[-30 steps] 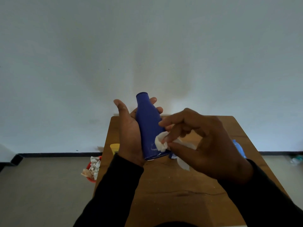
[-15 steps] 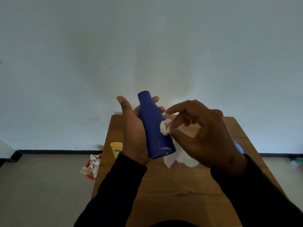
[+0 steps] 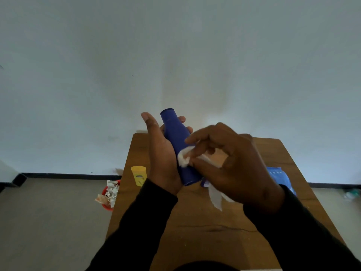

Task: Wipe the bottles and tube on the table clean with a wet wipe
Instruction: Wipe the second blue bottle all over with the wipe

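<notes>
Blue bottle (image 3: 176, 145): it's the landmark here, held up off the surface (image 3: 195, 231), tilted with the cap end pointing away and up toward the wall.

Left hand (image 3: 162, 155): cradles the bottle from its left side, fingers curled round the back, thumb sticking up past the neck. Same hold as a second ago.

Right hand (image 3: 234, 165): pinches a bunched wet wipe (image 3: 184, 159) between thumb and fingers, pressed on the bottle's right flank; a loose tail of wipe hangs below the bottle's base.

What just changed: half a second back the wad sat higher up the body, nearer the shoulder. Now it's slid down toward the middle. A second ago it was low, by the base. So it's rubbing up and down.

What that means: looks to me like this bottle is mid-scrub, not finished yet.

Still waiting: a yellow tube (image 3: 139, 175) stands on the surface just left of the bottle, looking untouched.

Other stuff: a blue pack (image 3: 277, 175) lies right of the bottle, partly behind the right hand; a red bin (image 3: 109, 194) of crumpled wipes sits on the floor further left.
</notes>
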### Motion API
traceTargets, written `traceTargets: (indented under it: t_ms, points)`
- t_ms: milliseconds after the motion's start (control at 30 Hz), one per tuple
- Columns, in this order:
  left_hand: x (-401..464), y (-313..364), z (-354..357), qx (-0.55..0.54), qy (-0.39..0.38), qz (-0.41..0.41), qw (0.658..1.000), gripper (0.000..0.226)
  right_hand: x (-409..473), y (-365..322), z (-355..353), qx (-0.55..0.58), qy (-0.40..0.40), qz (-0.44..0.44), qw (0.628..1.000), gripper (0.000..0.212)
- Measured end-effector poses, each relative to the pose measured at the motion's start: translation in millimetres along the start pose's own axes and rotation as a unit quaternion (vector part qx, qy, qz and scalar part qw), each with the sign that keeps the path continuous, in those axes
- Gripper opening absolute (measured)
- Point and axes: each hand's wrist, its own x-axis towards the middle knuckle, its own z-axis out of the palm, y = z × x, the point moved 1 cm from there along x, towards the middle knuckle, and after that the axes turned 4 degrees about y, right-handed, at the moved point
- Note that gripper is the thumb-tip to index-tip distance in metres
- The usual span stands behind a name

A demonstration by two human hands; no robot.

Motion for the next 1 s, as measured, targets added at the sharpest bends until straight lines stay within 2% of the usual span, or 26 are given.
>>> traceTargets:
  t_ms: [67, 233, 367, 533, 700, 867, 1000]
  points:
    - [-2, 0, 0, 0.003, 0.011, 0.002, 1.0, 0.08, 3, 5, -3, -0.026, 0.022, 0.018, 0.999, 0.031]
    - [-1, 3, -3, -0.013, 0.058, 0.002, 0.998, 0.076, -3, -5, -3, 0.023, -0.074, -0.016, 0.997, 0.028]
    - [-3, 2, 0, -0.019, 0.072, 0.0, 0.997, 0.075, 3, 4, 2, -0.042, 0.01, 0.011, 0.999, 0.031]
    - [-4, 3, -2, -0.043, 0.105, 0.001, 0.994, 0.075, -6, -2, -4, 0.011, -0.069, -0.014, 0.997, 0.027]
    - [-3, 2, -2, -0.044, 0.096, -0.006, 0.994, 0.075, -1, 6, 0, -0.035, 0.004, 0.018, 0.999, 0.034]
    - [-2, 3, -5, -0.032, 0.103, 0.011, 0.994, 0.069, -9, 4, -7, 0.016, -0.046, 0.0, 0.999, 0.025]
    - [-1, 3, -8, -0.029, 0.084, -0.001, 0.996, 0.068, -7, 15, -6, -0.021, -0.014, 0.033, 0.999, 0.029]
